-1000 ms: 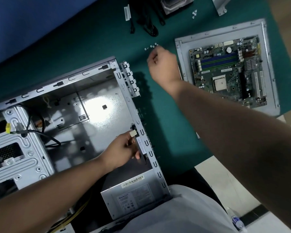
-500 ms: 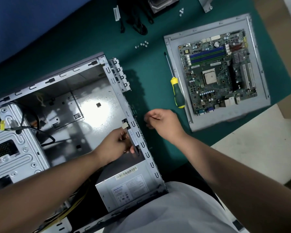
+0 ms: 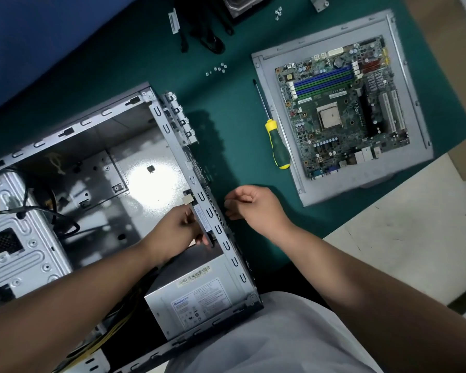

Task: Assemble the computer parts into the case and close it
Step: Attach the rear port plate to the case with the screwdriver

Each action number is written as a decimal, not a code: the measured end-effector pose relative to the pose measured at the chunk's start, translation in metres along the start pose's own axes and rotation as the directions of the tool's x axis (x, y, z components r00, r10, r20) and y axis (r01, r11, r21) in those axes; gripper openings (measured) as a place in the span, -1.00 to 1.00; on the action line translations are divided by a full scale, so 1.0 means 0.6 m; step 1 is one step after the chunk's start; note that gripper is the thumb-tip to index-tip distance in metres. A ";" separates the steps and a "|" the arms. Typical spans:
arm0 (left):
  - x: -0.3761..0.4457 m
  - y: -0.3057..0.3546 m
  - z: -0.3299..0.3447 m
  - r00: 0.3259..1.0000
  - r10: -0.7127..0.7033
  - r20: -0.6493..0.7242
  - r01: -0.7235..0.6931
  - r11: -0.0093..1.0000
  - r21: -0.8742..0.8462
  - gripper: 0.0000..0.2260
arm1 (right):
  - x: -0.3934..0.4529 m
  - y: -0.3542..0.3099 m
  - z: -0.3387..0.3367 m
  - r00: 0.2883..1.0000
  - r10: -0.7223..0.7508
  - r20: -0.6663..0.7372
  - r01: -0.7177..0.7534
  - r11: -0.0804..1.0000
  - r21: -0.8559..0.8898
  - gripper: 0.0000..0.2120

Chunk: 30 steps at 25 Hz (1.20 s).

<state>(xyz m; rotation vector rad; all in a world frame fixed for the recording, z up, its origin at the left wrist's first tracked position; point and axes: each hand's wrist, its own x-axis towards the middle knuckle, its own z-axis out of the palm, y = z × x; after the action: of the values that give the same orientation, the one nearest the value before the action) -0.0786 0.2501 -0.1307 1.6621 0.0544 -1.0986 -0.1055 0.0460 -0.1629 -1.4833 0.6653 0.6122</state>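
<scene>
While the green tabletop (image 3: 237, 146) stretches away beneath both forearms, the open computer case (image 3: 73, 146) takes up the space on the far side of the left fingers from the right hand, lying on its side with its metal floor bare and shining under the light. Its rear wall (image 3: 213, 219) runs straight between the two hands. On the near side of the left fingers, toward the person, the power supply (image 3: 197, 297) sits in the corner of the case, label up.

Up and away from the right fingers, well apart from them, lies the side panel (image 3: 267, 103) flat on the tabletop, with the motherboard (image 3: 342, 103) resting on top of it. Between that panel and the case, beyond the right fingers, a screwdriver (image 3: 276, 141) with a yellow and green handle lies with its tip pointing away from the person.

The left hand (image 3: 178, 232) reaches inside the case, its fingers (image 3: 199, 238) curled around a small dark part (image 3: 203, 224) with a barcode label, pressed against the inside of the rear wall. The right hand (image 3: 256, 208) hovers just outside that same wall, fingers pinched narrowly together near the vent holes; whether they hold anything I cannot tell.

Far beyond the right fingers, a small cluster of screws (image 3: 217, 70) is scattered on the tabletop.
</scene>
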 end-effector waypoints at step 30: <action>-0.007 0.022 0.006 0.998 -0.028 -0.060 0.026 0.999 -0.045 -0.77 | -0.002 0.015 0.006 0.997 -0.056 0.062 0.054 0.998 0.043 -0.94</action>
<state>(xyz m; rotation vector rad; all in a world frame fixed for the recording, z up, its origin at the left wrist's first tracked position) -0.0759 0.2439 -0.1182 1.6590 0.1395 -1.0600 -0.1124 0.0499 -0.1683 -1.4331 0.5833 0.5970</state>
